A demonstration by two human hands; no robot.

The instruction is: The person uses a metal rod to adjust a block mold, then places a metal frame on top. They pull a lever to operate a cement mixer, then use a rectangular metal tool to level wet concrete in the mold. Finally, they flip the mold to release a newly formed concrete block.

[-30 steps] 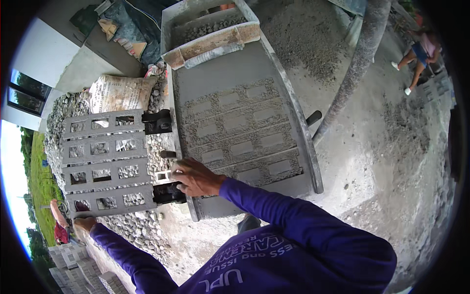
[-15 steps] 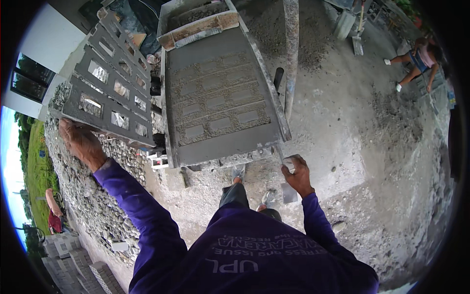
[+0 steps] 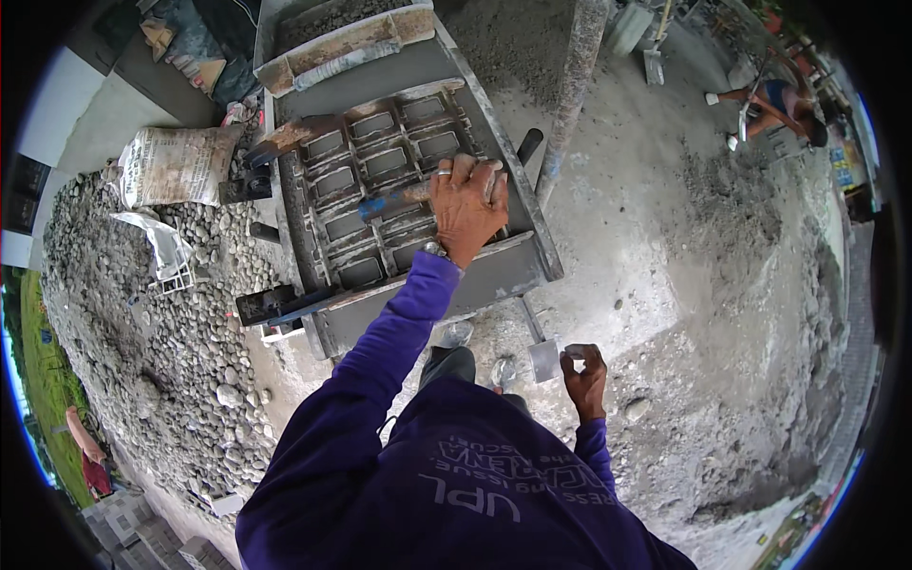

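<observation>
A metal mold grid (image 3: pixel 389 160) with rows of square openings lies flat over the grey bed (image 3: pixel 494 278) of a steel block-making machine. Fresh grey mortar shows through its openings. My left hand (image 3: pixel 470 207) is closed around a rusty, partly blue bar handle (image 3: pixel 382 202) that crosses above the grid. Off the bed's near right corner, my right hand (image 3: pixel 586 382) is raised with thumb and fingers curled together; whatever may be in them is hidden. Just left of it hangs a flat-bladed scraper (image 3: pixel 544 359), apart from the fingers.
A post (image 3: pixel 578 95) rises by the machine's right side. To the left are a gravel heap (image 3: pixel 123 304) and a white sack (image 3: pixel 178 163). Grey blocks (image 3: pixel 142 532) are stacked at lower left. Far right, another person (image 3: pixel 784 109) bends near a shovel (image 3: pixel 654 65).
The mold grid has swung from tilted up at the left down onto the bed. My left hand left its edge for the bar handle. My right hand moved lower, away from the bed's corner.
</observation>
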